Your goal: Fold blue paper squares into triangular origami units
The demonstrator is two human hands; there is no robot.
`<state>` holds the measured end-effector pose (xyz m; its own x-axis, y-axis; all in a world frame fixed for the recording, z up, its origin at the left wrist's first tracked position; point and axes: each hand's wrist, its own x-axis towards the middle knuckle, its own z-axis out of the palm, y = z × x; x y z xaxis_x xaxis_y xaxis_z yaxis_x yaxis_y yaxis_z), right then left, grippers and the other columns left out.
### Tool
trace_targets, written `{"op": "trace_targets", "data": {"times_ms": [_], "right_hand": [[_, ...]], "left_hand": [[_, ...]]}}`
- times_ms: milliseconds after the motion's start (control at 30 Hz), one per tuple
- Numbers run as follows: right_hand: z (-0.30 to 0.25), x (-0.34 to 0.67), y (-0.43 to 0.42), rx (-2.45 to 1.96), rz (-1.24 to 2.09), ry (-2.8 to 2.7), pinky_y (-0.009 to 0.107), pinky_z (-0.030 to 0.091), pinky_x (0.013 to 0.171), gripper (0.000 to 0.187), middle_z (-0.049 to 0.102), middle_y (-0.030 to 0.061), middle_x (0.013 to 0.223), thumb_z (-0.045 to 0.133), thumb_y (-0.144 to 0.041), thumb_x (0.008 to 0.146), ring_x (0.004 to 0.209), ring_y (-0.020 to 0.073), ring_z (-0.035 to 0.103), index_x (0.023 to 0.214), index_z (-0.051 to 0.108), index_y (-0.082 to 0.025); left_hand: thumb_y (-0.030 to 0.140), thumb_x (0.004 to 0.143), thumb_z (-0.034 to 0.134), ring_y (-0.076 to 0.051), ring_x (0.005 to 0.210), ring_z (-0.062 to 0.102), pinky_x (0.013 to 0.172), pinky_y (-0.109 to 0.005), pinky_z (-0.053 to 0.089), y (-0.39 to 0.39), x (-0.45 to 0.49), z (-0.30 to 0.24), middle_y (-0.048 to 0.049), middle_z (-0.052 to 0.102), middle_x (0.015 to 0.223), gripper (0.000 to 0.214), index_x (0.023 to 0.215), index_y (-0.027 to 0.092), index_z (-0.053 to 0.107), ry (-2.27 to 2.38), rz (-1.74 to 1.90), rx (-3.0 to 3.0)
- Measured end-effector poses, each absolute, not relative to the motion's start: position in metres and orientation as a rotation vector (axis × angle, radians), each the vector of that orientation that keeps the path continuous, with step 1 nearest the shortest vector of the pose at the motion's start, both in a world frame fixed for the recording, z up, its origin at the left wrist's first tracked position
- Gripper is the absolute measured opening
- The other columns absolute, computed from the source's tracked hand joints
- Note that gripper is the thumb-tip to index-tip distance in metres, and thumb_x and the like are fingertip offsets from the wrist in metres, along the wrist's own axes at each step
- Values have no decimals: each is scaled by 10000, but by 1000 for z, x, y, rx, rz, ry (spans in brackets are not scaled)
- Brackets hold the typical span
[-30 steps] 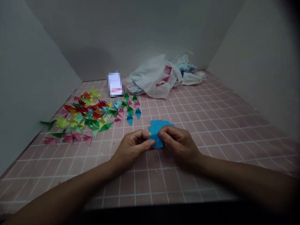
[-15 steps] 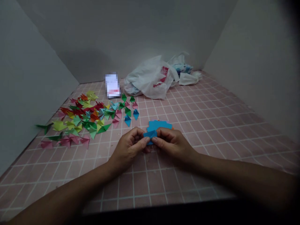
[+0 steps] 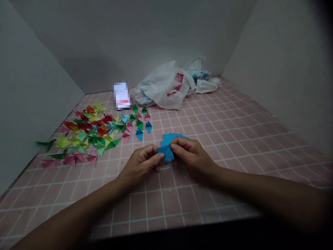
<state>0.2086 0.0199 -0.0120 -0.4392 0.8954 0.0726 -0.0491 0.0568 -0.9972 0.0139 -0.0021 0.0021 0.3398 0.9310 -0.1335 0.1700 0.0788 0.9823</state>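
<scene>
Between my hands is a small blue sheet of origami paper, partly folded. My left hand pinches its left corner between thumb and fingers. On the other side, my right hand grips the upper right edge, thumb and forefinger together. Some of the folds are hidden behind my fingers. Just beyond lies a stack of blue paper sheets, fanned unevenly and partly covered by my right hand. Two folded blue paper pieces rest farther back to the left.
Many-coloured folded paper pieces spread over the left of the pink checked tablecloth. Behind them a lit phone leans upright. A white plastic bag lies at the back, with a crumpled package beside it. Pale walls enclose the back and sides.
The paper's right side has opened upward and now shows more of its lower part. My right hand has shifted to its upper edge. The whole view has moved slightly.
</scene>
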Motion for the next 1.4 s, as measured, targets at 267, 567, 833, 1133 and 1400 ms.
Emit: {"op": "trace_targets", "data": {"times_ms": [267,567,833,1133,1400], "right_hand": [[-9,208,18,-859,1586,-1551,268,399,569,297,583,-13,642,562,-369,955,579,117,530,720,575,-187],[-12,208,20,-931,1546,-1526,266,409,561,304,589,-17,610,614,-380,931,556,113,531,700,578,-186],[-11,208,19,-881,1583,-1477,258,411,548,316,586,-21,610,606,-385,944,536,103,526,702,588,-183],[-16,207,21,-754,1693,-1393,263,441,594,310,616,-2,676,610,-392,954,577,105,554,732,616,-176],[-17,206,25,-816,1720,-1387,253,444,565,194,610,-18,663,710,-350,847,570,108,550,784,633,-182]], "left_hand": [[459,941,599,-86,512,523,525,-231,414,-6,16,-8,42,584,681,289,850,193,532,1043,872,1235],[521,954,586,-113,595,613,618,-255,496,-4,13,-5,1,653,735,358,862,176,604,998,892,1207],[437,881,712,-98,570,621,603,-240,500,-2,15,-6,7,684,720,299,809,174,588,959,875,1044],[412,890,705,-87,521,583,560,-228,465,-1,12,-10,25,654,657,297,781,177,561,990,926,1073],[443,904,672,-77,510,532,543,-212,411,-2,13,-9,36,609,614,333,742,173,563,1060,965,1184]]}}
